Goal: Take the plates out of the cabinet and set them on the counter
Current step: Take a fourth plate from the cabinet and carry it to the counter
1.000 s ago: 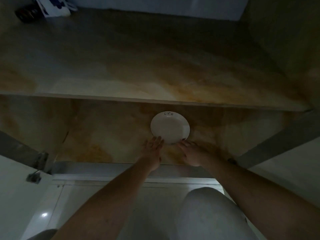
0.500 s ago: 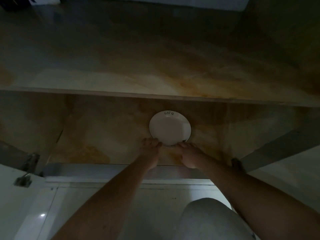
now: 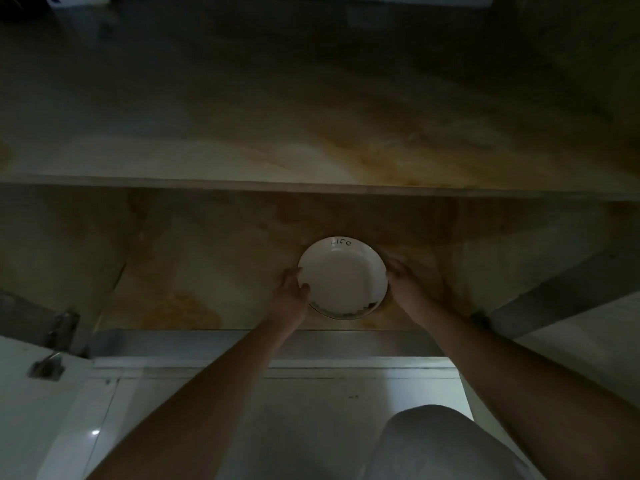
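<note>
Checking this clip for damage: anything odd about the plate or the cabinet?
The plate held by the left hand and right hand shows dark ragged patches along its near rim, possibly chips or dirt; too dim to tell.

Both forearms are bare from the lower edge of the view up to the wrists; no sleeve, cuff, watch or band shows on either. The left hand (image 3: 290, 295) and the right hand (image 3: 403, 284) wear no gloves, and in the dim light no rings can be made out. Below the right hand, near the bottom of the view, a rounded knee (image 3: 440, 441) is covered in plain light grey cloth with no visible seam or print.
</note>
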The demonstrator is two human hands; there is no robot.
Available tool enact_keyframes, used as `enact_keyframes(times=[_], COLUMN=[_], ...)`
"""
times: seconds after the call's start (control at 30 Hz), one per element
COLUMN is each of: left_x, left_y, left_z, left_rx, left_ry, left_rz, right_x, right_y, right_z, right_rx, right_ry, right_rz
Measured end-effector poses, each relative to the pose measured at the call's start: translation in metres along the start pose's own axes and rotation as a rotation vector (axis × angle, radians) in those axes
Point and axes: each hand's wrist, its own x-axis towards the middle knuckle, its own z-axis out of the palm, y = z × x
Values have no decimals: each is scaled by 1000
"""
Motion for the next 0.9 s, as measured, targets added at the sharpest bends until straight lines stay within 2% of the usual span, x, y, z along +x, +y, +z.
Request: enact_keyframes(times=[0.07,0.1,0.17,0.27,0.37,0.5,0.73,0.9], left_x=[2,2,2,3,4,3,-11,-38], left_y=[3,3,5,5,-2,-15,-21,-12], left_z=[-2,-1,0,1,-6,-15,-40,-79], left_rx=[-324,-454,-640,-819,-866,-908,-876,-909], left_ry=[-53,-72,-95,-140,-140,-214,-201,-159], left_rz=[-177,-263,-397,-433,-496,-558,-595,-609], right_x=[-3,-5,-8,-5,-4,-4,-14,-41], right_y=[-8,-9,-9,-6,-3,4,-9,-45], right_z=[-3,-4,-3,-6,-14,-14,2,7], right_rx=[213,311,469,670,752,714,618,547], right_ry=[24,-16,-174,-240,-295,-338,-373,-399], right_rz=[198,251,255,304,416,525,536,518])
